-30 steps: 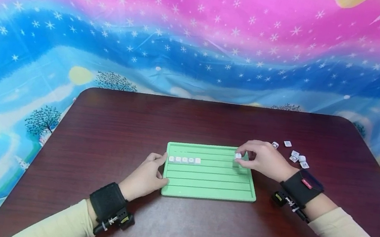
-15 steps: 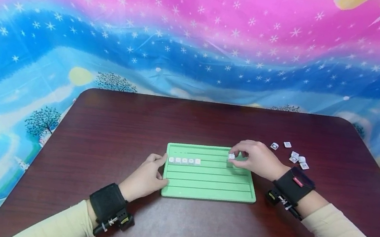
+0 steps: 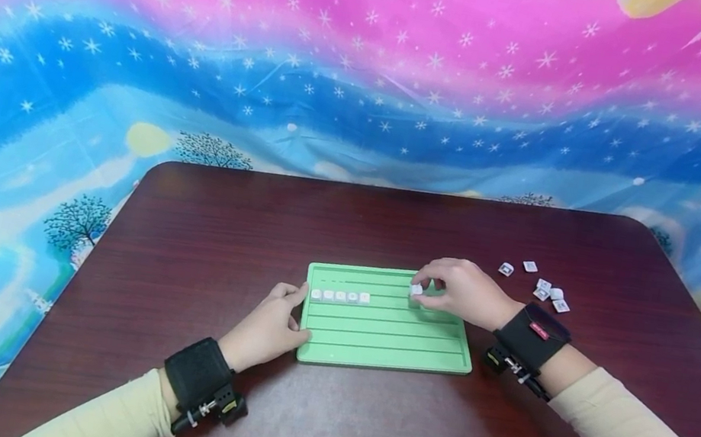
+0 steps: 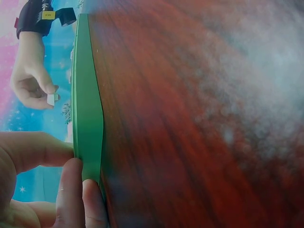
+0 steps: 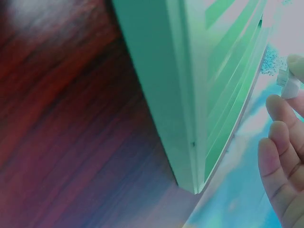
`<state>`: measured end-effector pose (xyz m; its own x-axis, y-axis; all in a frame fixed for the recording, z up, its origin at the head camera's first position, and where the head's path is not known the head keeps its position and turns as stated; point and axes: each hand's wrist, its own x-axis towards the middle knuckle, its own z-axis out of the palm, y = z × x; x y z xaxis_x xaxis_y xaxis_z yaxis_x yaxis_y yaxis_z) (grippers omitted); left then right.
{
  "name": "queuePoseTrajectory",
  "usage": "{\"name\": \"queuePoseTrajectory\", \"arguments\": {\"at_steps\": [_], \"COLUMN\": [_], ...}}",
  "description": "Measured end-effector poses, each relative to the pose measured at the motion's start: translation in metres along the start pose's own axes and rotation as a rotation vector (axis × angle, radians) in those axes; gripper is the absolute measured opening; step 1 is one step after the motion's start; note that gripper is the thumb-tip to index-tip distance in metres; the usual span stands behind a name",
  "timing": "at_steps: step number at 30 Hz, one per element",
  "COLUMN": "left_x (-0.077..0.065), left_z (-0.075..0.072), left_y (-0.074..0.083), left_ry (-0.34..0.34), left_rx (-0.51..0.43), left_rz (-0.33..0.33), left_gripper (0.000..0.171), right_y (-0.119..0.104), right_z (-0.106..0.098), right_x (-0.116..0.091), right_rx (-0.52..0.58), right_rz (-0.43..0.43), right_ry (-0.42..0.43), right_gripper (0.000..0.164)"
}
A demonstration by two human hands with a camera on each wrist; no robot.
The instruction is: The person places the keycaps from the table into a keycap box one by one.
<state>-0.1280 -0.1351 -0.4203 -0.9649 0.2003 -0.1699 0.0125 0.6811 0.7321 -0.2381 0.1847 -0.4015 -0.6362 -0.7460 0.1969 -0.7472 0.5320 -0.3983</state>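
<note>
My left hand (image 3: 265,329) grips the left end of a green grooved tray (image 3: 386,337); in the left wrist view its fingers (image 4: 70,190) press against the tray's edge. A row of several white keycaps (image 3: 340,296) lies in an upper groove at the tray's left end. My right hand (image 3: 466,292) pinches a white keycap (image 3: 416,290) between thumb and fingertips, above the right part of the tray. In the right wrist view that keycap (image 5: 289,85) appears at the right edge, clear of the tray. Its top marking is too small to read.
Several loose white keycaps (image 3: 543,289) lie on the dark wooden table (image 3: 237,230) beyond the right hand, some of them touching and some upturned. One keycap (image 3: 506,269) sits apart, nearer the tray. A patterned cloth (image 3: 370,98) hangs behind the table.
My right hand has moved left over the tray with the pinched keycap, uncovering a loose keycap on the table behind it. The left hand and tray have stayed in place.
</note>
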Motion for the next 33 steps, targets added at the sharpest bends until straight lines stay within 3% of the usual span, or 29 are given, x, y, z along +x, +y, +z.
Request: {"name": "queuePoseTrajectory", "arguments": {"at_steps": [33], "left_x": [0.000], "left_z": [0.000], "left_y": [-0.001], "left_ry": [0.006], "left_rx": [-0.008], "left_rz": [0.012], "left_gripper": [0.079], "right_y": [-0.024], "right_z": [0.014], "right_x": [0.029], "right_rx": [-0.028], "right_rz": [-0.023], "right_ry": [-0.107], "right_gripper": [0.011]}}
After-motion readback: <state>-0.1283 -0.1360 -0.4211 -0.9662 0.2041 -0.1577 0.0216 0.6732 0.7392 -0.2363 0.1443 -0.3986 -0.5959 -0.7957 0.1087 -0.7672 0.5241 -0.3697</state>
